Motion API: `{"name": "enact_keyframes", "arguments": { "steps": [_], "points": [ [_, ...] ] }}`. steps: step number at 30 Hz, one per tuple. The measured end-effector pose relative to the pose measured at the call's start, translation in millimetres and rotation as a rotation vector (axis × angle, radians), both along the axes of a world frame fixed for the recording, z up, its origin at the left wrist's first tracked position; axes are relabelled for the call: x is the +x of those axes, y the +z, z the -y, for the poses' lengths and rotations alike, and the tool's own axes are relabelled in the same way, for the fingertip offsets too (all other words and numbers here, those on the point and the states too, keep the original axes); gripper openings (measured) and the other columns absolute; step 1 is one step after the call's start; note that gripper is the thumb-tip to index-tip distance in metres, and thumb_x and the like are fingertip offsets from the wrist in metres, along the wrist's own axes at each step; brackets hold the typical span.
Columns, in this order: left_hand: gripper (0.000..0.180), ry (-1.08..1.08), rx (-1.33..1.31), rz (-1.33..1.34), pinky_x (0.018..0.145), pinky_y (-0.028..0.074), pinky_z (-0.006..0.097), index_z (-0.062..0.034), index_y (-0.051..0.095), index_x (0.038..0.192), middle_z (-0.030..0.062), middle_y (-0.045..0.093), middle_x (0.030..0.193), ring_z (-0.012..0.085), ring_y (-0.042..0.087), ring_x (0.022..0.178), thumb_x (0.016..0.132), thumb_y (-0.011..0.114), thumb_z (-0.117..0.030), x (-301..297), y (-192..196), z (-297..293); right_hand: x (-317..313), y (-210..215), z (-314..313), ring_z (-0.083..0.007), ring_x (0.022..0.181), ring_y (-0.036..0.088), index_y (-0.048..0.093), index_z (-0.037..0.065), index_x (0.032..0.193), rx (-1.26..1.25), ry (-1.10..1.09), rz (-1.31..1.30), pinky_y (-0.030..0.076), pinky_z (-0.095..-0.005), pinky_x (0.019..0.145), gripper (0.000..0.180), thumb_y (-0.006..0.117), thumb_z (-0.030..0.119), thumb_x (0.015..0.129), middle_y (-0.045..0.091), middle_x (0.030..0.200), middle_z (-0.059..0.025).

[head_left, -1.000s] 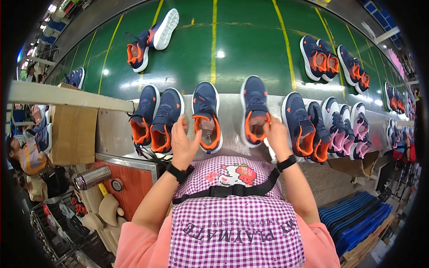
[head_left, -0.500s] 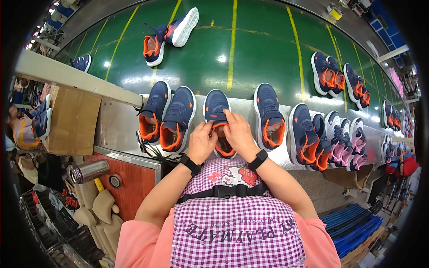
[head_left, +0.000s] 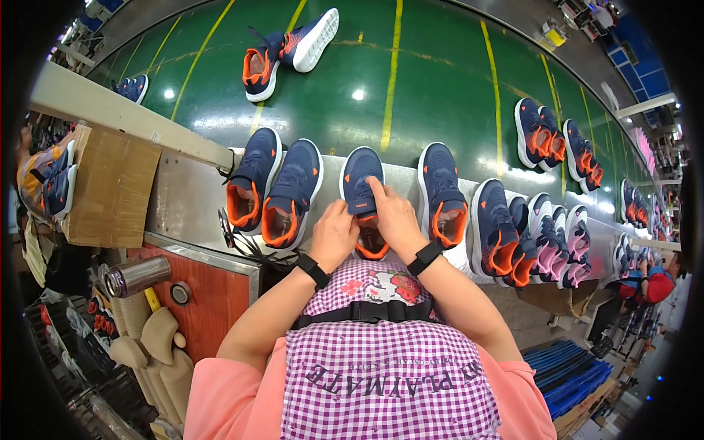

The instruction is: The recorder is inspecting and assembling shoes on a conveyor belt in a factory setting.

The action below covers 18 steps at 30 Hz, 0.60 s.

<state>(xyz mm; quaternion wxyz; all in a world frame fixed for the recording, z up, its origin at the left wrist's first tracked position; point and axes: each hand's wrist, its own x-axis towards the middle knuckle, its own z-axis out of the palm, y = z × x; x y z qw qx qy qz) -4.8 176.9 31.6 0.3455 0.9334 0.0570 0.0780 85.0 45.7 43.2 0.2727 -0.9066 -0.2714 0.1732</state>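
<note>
Directly before me a navy sneaker (head_left: 360, 167) with orange lining and a white sole stands with its toe pointing away from me. My left hand (head_left: 334, 236) is closed on the left side of its opening, the fingertips at the end of the strap (head_left: 359, 204). My right hand (head_left: 398, 221) grips the opening's right side, its index finger lying extended along the strap. Part of the heel is hidden by both hands. To the right stands a single matching sneaker (head_left: 442, 176). A pair of the same kind, with a near shoe (head_left: 296, 183), stands on the left.
Beyond the metal ledge (head_left: 331, 167) runs a green belt (head_left: 440, 88) with yellow lines, carrying more sneakers (head_left: 312, 40). Pink-lined sneakers (head_left: 543, 235) stand at the right. At left are a pale rail (head_left: 132, 117), a cardboard box (head_left: 110, 187), a metal cup (head_left: 138, 276) and cables (head_left: 253, 249).
My right index finger has shifted onto the strap and stretches further along it. My left fingers stay at the opening's left side. The view has turned slightly.
</note>
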Motion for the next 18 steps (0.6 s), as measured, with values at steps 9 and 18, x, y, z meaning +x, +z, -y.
{"name": "enact_keyframes", "arguments": {
  "steps": [9, 18],
  "points": [
    [0.034, -0.174, 0.068, 0.141, 0.081, 0.043, 0.043, -0.0024, 0.06, 0.101, 0.0113, 0.056, 0.096, 0.0305, 0.053, 0.093, 0.068, 0.064, -0.003, 8.9, 13.0, 2.7, -23.5, -21.0, 21.0, -0.0431, 0.1, 0.057, 0.033, 0.009, 0.135, 0.254, -0.036, 0.028, 0.049, -0.0457, 0.083, 0.071, 0.058, -0.007, 0.071, 0.06, 0.109, -0.0218],
    [0.035, -0.341, 0.335, 0.183, 0.063, 0.048, 0.032, -0.0087, 0.061, 0.104, 0.0034, 0.052, 0.08, 0.0205, 0.055, 0.074, 0.069, 0.06, -0.012, 8.7, 16.9, 11.3, -22.7, -16.1, 48.3, -0.0434, 0.089, 0.061, 0.036, -0.003, 0.134, 0.264, -0.101, -0.417, 0.048, -0.0456, 0.076, 0.06, 0.057, 0.005, 0.078, 0.061, 0.093, -0.0298]
  ]
}}
